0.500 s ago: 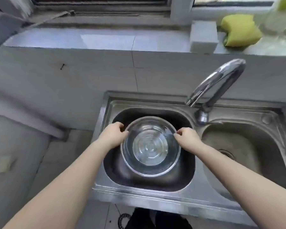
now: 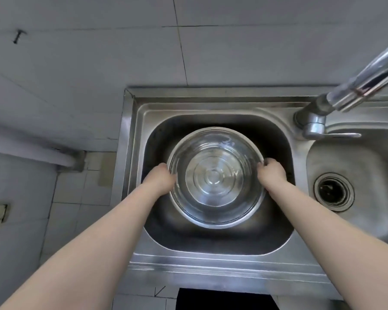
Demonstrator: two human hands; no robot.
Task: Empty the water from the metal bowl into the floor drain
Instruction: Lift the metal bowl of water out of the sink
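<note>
1. The fingers (image 2: 269,164) of the right hand (image 2: 271,173) are curled shut over the right rim of the round, shiny metal bowl (image 2: 215,176); the fingers (image 2: 166,168) of the left hand (image 2: 160,179) are folded in the same way against the bowl's left rim, so both hands grip it from opposite sides.
2. Two bare forearms reach in from the lower corners of the view and meet the bowl at its mid-height.
3. Nearest the viewer, below the sink's front lip, a black rectangular shape (image 2: 224,298) sits at the bottom edge – too cropped to identify.
4. The metal bowl sits upright inside the left basin (image 2: 157,220) of a stainless-steel double sink (image 2: 211,267). Clear water lies in it; ripples and glints show over the concentric rings of its base.
5. The left basin is dark and deep, with rounded corners, and the bowl fills most of its middle.
6. To the right, the second basin (image 2: 356,157) is paler, with a round, dark strainer drain (image 2: 333,191) in its bottom.
7. Between the two basins, at the sink's back edge, stands a chrome tap (image 2: 311,124) – its spout slants up and away to the upper right, out of view, and a small lever points right.
8. On the left, pale floor tiles (image 2: 65,191) lie below the sink, with a grey pipe (image 2: 31,153) running along the wall above them.
9. Furthest off, behind the sink, is a grey tiled wall (image 2: 99,63), with a small dark mark (image 2: 18,36) at upper left.
</note>
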